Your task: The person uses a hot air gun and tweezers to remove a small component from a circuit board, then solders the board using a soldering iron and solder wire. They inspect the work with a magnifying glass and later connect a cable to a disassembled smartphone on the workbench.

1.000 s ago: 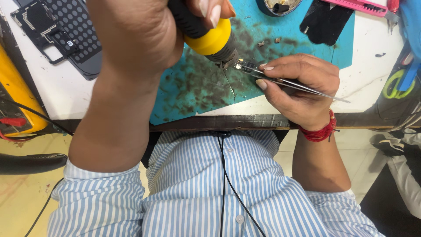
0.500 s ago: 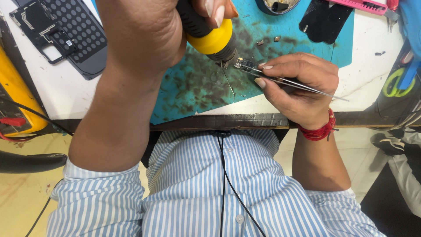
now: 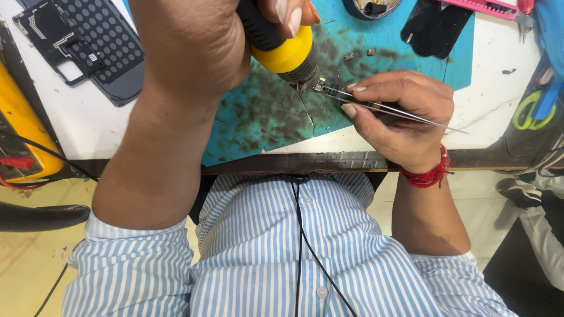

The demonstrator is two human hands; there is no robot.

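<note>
My left hand (image 3: 194, 53) is shut around a soldering iron (image 3: 285, 50) with a yellow and black handle. Its tip points down at a small circuit part (image 3: 329, 88) on a stained teal work mat (image 3: 264, 117). My right hand (image 3: 399, 117), with a red thread around the wrist, pinches thin metal tweezers (image 3: 405, 113). The tweezer tips reach left and hold the small part right beside the iron's tip. My forearms and my blue striped shirt fill the lower half of the view.
A black phone frame on a dotted panel (image 3: 76, 41) lies at the back left, with a yellow device (image 3: 20, 129) at the left edge. A round dish (image 3: 373, 7), a black flat piece (image 3: 432, 26), a pink cutter (image 3: 482, 7) and green-handled scissors (image 3: 529, 108) lie right.
Both hands stay almost still over the mat. The iron tip and the tweezers keep their places at the small part.
</note>
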